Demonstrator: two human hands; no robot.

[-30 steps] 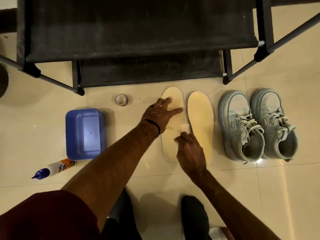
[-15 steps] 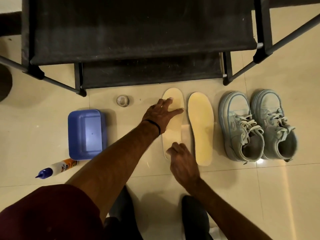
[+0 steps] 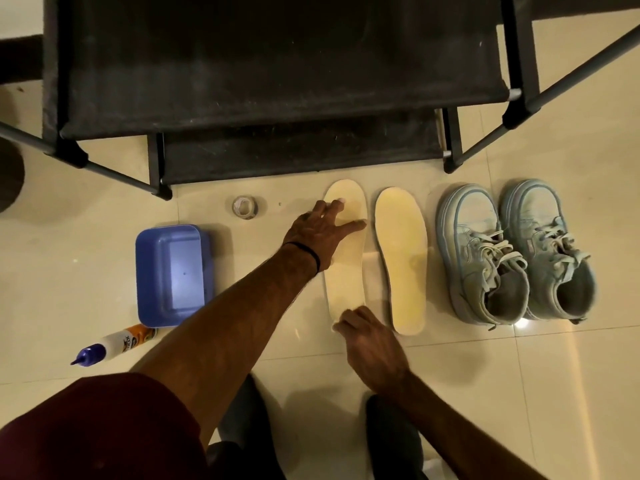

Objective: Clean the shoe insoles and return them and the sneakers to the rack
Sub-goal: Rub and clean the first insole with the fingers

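Note:
Two pale yellow insoles lie side by side on the tiled floor in front of the black shoe rack (image 3: 277, 81). My left hand (image 3: 318, 230) presses flat, fingers spread, on the toe end of the left insole (image 3: 346, 282). My right hand (image 3: 374, 351) is at that insole's heel end, its back to the camera and fingers bent under; whatever it may hold is hidden. The right insole (image 3: 401, 265) lies untouched. To its right stand two light blue sneakers (image 3: 481, 258) (image 3: 550, 251), laces loose.
A blue plastic tub (image 3: 173, 275) sits on the floor at the left, with a white bottle with a blue cap (image 3: 117, 342) lying in front of it. A small tape roll (image 3: 245, 207) lies near the rack's leg. My knees are at the bottom edge.
My right hand has slid down the left insole from its middle to its heel end. My left hand has stayed pressed on the toe end.

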